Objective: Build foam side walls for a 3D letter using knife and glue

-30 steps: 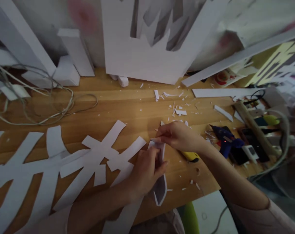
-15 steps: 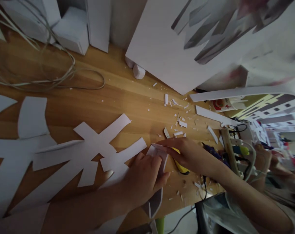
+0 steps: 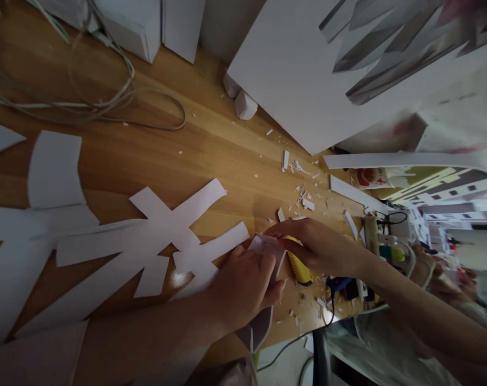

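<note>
A curved white-and-grey paper piece [image 3: 261, 327] lies near the table's front edge, with one end between my hands. My left hand [image 3: 249, 284] presses on it with curled fingers, the thumb along its side. At the far end, my right hand [image 3: 307, 244] pinches a small folded edge of the same piece; the fingertips partly hide it. Under my right hand rests a yellow utility knife [image 3: 301, 268], partly covered. White cross-shaped paper cutouts [image 3: 158, 220] spread flat left of my hands, some under my left forearm.
White scraps [image 3: 303, 198] litter the wooden table [image 3: 211, 145]. Looped cables [image 3: 122, 104] lie at the back left. A large white board [image 3: 283, 80] leans at the back. A blue tool with a cord [image 3: 339, 283] and a power strip [image 3: 372, 233] sit at right.
The view has shifted slightly, so the table's contents appear displaced. Both hands stay on the paper piece in nearly the same pose. The blue tool now appears nearer the front edge.
</note>
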The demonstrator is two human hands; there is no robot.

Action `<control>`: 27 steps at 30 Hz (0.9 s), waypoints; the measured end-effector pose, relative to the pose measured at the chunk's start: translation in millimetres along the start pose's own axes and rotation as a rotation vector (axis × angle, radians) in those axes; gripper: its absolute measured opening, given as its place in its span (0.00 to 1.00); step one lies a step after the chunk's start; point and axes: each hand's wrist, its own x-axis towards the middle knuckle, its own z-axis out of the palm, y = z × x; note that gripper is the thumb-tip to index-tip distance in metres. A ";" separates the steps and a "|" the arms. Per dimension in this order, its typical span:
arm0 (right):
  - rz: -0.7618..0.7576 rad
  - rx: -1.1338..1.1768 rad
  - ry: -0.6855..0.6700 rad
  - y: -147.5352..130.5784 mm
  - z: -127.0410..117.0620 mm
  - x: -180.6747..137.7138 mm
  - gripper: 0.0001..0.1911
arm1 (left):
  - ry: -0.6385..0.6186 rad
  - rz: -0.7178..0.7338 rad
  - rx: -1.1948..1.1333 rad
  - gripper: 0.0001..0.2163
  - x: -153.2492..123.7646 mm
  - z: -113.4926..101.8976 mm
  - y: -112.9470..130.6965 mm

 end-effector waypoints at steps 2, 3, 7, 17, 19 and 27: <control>-0.009 0.009 -0.008 0.4 -0.5 0.7 0.17 | -0.019 0.004 -0.012 0.08 0.6 -0.7 -0.3; -0.014 0.014 -0.012 0.7 -0.6 1.1 0.17 | -0.030 0.007 -0.023 0.08 0.8 -1.0 -0.5; -0.038 0.005 -0.005 1.9 0.0 2.1 0.16 | -0.036 0.012 -0.063 0.07 0.3 -0.5 -1.6; -0.066 0.000 0.017 5.1 3.0 -0.9 0.16 | -0.010 0.005 -0.017 0.08 0.5 2.2 -0.9; -0.070 0.001 0.020 5.1 3.9 -0.8 0.15 | -0.026 0.001 -0.022 0.08 1.6 1.7 -0.5; -0.067 0.038 0.015 7.2 4.9 -2.2 0.17 | -0.091 -0.016 -0.044 0.11 3.2 -0.2 1.2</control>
